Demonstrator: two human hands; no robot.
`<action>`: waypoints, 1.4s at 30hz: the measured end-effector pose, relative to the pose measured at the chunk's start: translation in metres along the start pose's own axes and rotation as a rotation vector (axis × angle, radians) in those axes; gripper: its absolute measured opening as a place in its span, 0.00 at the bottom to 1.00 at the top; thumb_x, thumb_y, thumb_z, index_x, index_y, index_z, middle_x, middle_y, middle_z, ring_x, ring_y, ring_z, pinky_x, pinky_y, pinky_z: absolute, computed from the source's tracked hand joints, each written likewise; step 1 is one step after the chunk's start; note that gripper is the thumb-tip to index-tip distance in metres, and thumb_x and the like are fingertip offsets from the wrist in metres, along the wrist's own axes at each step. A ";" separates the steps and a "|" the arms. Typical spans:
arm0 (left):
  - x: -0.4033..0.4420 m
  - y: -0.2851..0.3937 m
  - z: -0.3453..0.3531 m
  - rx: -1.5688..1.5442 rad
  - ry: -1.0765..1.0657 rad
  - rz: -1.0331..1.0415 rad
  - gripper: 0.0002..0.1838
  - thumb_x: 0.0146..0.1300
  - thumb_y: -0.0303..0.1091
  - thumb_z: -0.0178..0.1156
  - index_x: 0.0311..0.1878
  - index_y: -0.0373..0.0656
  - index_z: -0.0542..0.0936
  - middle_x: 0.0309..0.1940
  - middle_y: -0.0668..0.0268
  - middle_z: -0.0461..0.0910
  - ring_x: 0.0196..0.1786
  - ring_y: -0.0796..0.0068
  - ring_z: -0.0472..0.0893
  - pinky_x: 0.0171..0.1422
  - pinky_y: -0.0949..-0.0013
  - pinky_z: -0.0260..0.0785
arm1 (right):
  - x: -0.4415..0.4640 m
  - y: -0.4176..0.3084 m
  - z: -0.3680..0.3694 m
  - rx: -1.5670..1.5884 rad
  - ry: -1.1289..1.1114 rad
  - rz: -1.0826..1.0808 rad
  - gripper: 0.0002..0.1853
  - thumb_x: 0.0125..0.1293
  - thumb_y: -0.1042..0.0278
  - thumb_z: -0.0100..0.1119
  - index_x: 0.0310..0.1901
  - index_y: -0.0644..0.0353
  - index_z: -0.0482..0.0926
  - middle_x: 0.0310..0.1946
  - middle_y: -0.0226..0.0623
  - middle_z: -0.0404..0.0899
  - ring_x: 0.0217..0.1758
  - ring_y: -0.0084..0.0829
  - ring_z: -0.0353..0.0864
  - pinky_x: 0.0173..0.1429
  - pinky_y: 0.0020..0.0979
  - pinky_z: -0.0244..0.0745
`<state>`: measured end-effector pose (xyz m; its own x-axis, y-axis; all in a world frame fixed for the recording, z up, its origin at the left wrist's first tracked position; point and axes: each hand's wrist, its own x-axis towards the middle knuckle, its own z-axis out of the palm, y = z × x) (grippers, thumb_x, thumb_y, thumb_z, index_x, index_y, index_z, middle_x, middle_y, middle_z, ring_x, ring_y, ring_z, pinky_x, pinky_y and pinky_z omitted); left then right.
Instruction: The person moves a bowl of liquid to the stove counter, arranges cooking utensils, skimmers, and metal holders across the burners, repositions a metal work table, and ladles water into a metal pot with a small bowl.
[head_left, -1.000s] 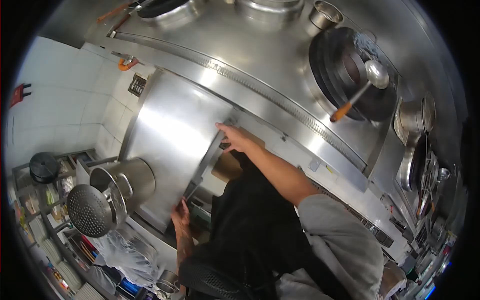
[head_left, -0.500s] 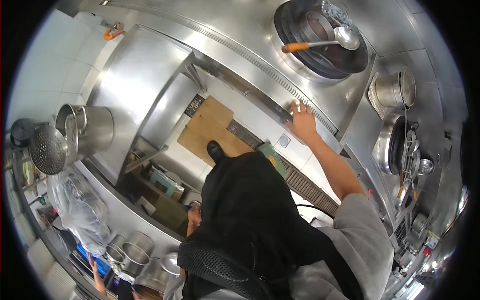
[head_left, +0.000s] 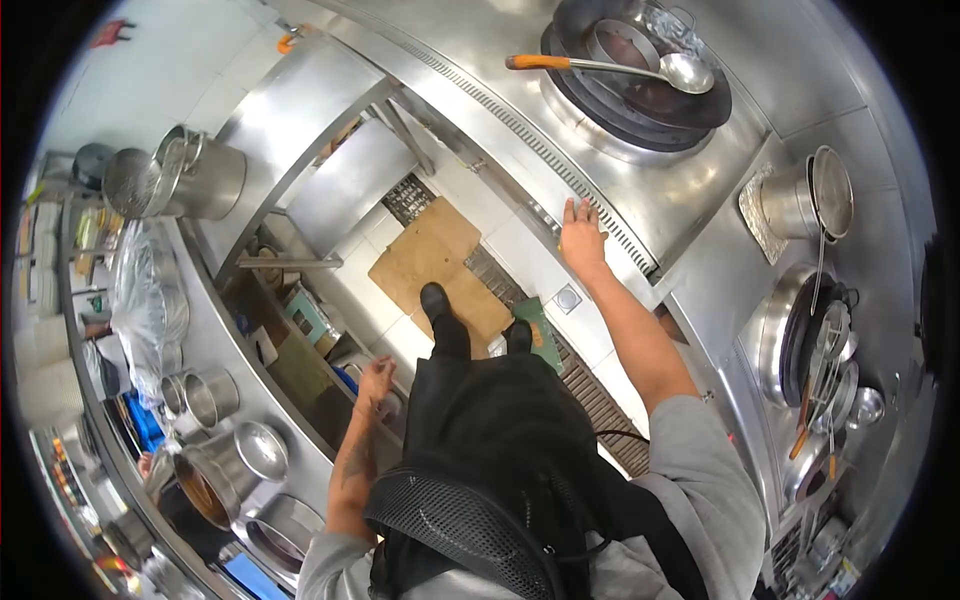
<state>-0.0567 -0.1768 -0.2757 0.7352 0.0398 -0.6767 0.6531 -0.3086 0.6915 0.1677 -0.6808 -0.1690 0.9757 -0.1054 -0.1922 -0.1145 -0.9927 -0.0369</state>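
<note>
My right hand [head_left: 583, 240] is at the front edge of the wok stove [head_left: 640, 200], beside the slotted drain strip [head_left: 540, 155]. Its fingers are spread and hold nothing; whether they touch the metal I cannot tell. Low at my left side hangs my left hand [head_left: 375, 382], near the shelves under the left counter, with loosely bent fingers and nothing visible in them. On the stove, a wok [head_left: 650, 105] holds a round metal pot [head_left: 622, 45]. A ladle [head_left: 686, 73] with an orange handle lies across the wok.
Cardboard [head_left: 425, 255] covers part of the tiled floor by my feet, next to a floor grate [head_left: 590, 400]. A tall steel pot [head_left: 210, 180] stands on the left counter. Right of the stove are a strainer [head_left: 833, 190] and another wok [head_left: 785, 330].
My view has shifted, bringing both feet and more of the left counter into sight. My left hand has come out from beside the apron. The right hand stays along the stove's front edge.
</note>
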 end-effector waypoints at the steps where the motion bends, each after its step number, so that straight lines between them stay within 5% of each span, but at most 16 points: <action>1: -0.007 0.018 0.004 -0.027 0.063 0.008 0.21 0.73 0.42 0.59 0.59 0.35 0.75 0.37 0.63 0.83 0.31 0.76 0.81 0.34 0.74 0.72 | 0.001 0.003 0.005 0.028 -0.002 -0.007 0.31 0.70 0.71 0.47 0.74 0.64 0.58 0.76 0.61 0.52 0.77 0.61 0.56 0.57 0.74 0.71; 4: -0.014 0.026 0.002 -0.031 0.174 -0.009 0.24 0.71 0.45 0.60 0.60 0.35 0.77 0.43 0.54 0.86 0.39 0.66 0.86 0.47 0.67 0.77 | 0.003 0.002 0.007 0.074 0.054 -0.005 0.31 0.70 0.68 0.49 0.74 0.64 0.59 0.73 0.61 0.60 0.74 0.60 0.62 0.57 0.73 0.72; 8: -0.026 0.030 -0.012 0.322 0.255 0.044 0.25 0.67 0.49 0.61 0.57 0.38 0.80 0.37 0.52 0.87 0.41 0.64 0.88 0.51 0.63 0.77 | 0.036 -0.029 -0.050 0.022 -0.314 -0.200 0.22 0.61 0.60 0.64 0.50 0.69 0.80 0.45 0.59 0.84 0.52 0.57 0.83 0.57 0.50 0.80; 12: -0.016 0.048 -0.044 0.206 0.414 -0.014 0.25 0.65 0.47 0.63 0.55 0.35 0.82 0.41 0.51 0.87 0.38 0.63 0.88 0.47 0.63 0.79 | 0.044 -0.109 -0.088 0.127 -0.147 -0.331 0.19 0.60 0.58 0.67 0.44 0.69 0.82 0.40 0.60 0.84 0.48 0.56 0.84 0.56 0.47 0.79; 18: 0.072 0.092 -0.168 -0.165 0.500 0.068 0.35 0.66 0.44 0.65 0.70 0.33 0.67 0.46 0.46 0.84 0.34 0.63 0.88 0.39 0.66 0.82 | 0.097 -0.249 -0.098 0.000 -0.166 -0.575 0.30 0.61 0.55 0.69 0.60 0.64 0.74 0.53 0.59 0.80 0.52 0.54 0.84 0.57 0.47 0.79; 19: 0.091 0.108 -0.200 -0.313 0.554 0.109 0.38 0.66 0.45 0.65 0.71 0.32 0.64 0.47 0.44 0.83 0.34 0.60 0.88 0.37 0.65 0.82 | 0.115 -0.275 -0.094 -0.043 -0.178 -0.631 0.35 0.61 0.56 0.68 0.67 0.62 0.68 0.65 0.58 0.71 0.55 0.53 0.82 0.59 0.46 0.79; 22: 0.150 0.160 -0.299 -0.809 0.710 0.029 0.41 0.70 0.53 0.60 0.75 0.38 0.56 0.54 0.43 0.78 0.35 0.58 0.87 0.27 0.64 0.77 | 0.168 -0.362 -0.102 -0.119 -0.016 -0.824 0.40 0.61 0.57 0.67 0.72 0.61 0.62 0.73 0.55 0.60 0.58 0.52 0.80 0.59 0.45 0.78; 25: 0.198 0.186 -0.368 -1.141 0.667 -0.070 0.43 0.71 0.62 0.53 0.72 0.33 0.60 0.62 0.36 0.70 0.39 0.49 0.87 0.27 0.63 0.78 | 0.227 -0.445 -0.113 -0.138 -0.141 -0.737 0.45 0.62 0.59 0.65 0.76 0.62 0.52 0.79 0.48 0.50 0.62 0.50 0.78 0.60 0.45 0.78; 26: 0.204 0.197 -0.377 -1.102 0.746 -0.065 0.37 0.73 0.58 0.52 0.66 0.30 0.66 0.54 0.39 0.75 0.37 0.48 0.88 0.25 0.63 0.77 | 0.255 -0.461 -0.094 -0.094 -0.084 -0.782 0.45 0.61 0.60 0.64 0.77 0.57 0.52 0.79 0.48 0.50 0.65 0.52 0.75 0.63 0.46 0.76; 27: 0.222 0.186 -0.391 -1.113 0.691 -0.110 0.29 0.76 0.50 0.51 0.56 0.25 0.71 0.43 0.43 0.79 0.34 0.48 0.88 0.22 0.63 0.76 | 0.247 -0.498 -0.133 -0.088 -0.352 -0.544 0.44 0.62 0.60 0.63 0.77 0.56 0.51 0.75 0.51 0.60 0.64 0.52 0.76 0.63 0.46 0.75; 28: 0.260 0.162 -0.394 -1.018 0.827 -0.150 0.22 0.77 0.41 0.49 0.48 0.23 0.72 0.35 0.48 0.80 0.32 0.49 0.88 0.20 0.63 0.77 | 0.282 -0.489 -0.085 0.004 -0.083 -0.840 0.40 0.63 0.61 0.63 0.75 0.57 0.58 0.66 0.54 0.71 0.62 0.52 0.77 0.60 0.48 0.76; 29: 0.238 0.182 -0.391 -1.090 0.842 -0.078 0.18 0.75 0.36 0.51 0.39 0.26 0.72 0.24 0.51 0.80 0.30 0.54 0.88 0.17 0.61 0.76 | 0.302 -0.490 -0.064 -0.026 -0.107 -0.905 0.29 0.63 0.61 0.63 0.66 0.59 0.71 0.56 0.54 0.79 0.58 0.53 0.79 0.56 0.50 0.76; 30: 0.234 0.180 -0.391 -1.190 0.756 -0.027 0.19 0.73 0.38 0.53 0.42 0.24 0.71 0.30 0.50 0.81 0.30 0.56 0.88 0.16 0.61 0.75 | 0.297 -0.497 -0.072 -0.012 -0.115 -0.868 0.18 0.63 0.61 0.63 0.53 0.59 0.79 0.51 0.52 0.80 0.53 0.54 0.80 0.54 0.51 0.76; 31: 0.241 0.166 -0.399 -1.268 0.619 -0.043 0.21 0.71 0.38 0.53 0.47 0.22 0.69 0.39 0.47 0.80 0.30 0.55 0.88 0.20 0.61 0.79 | 0.291 -0.502 -0.080 -0.022 -0.090 -0.862 0.13 0.65 0.62 0.60 0.46 0.61 0.80 0.45 0.52 0.82 0.48 0.55 0.81 0.52 0.50 0.76; 36: 0.225 0.178 -0.399 -1.354 0.641 -0.086 0.26 0.70 0.34 0.51 0.56 0.14 0.63 0.51 0.39 0.73 0.42 0.47 0.86 0.39 0.60 0.86 | 0.314 -0.490 -0.053 0.022 -0.052 -0.902 0.11 0.70 0.62 0.56 0.40 0.63 0.80 0.36 0.50 0.81 0.43 0.52 0.81 0.47 0.49 0.75; 42: 0.214 0.194 -0.387 -1.422 0.635 -0.114 0.25 0.71 0.31 0.51 0.59 0.16 0.60 0.52 0.38 0.73 0.49 0.44 0.83 0.51 0.55 0.85 | 0.295 -0.504 -0.085 0.141 -0.076 -0.829 0.12 0.71 0.63 0.55 0.39 0.62 0.82 0.37 0.50 0.81 0.42 0.53 0.81 0.47 0.48 0.74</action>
<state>0.2973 0.1398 -0.1886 0.3851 0.4929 -0.7802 0.0677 0.8281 0.5566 0.5290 -0.2163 -0.1241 0.7393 0.6636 -0.1141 0.6063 -0.7298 -0.3157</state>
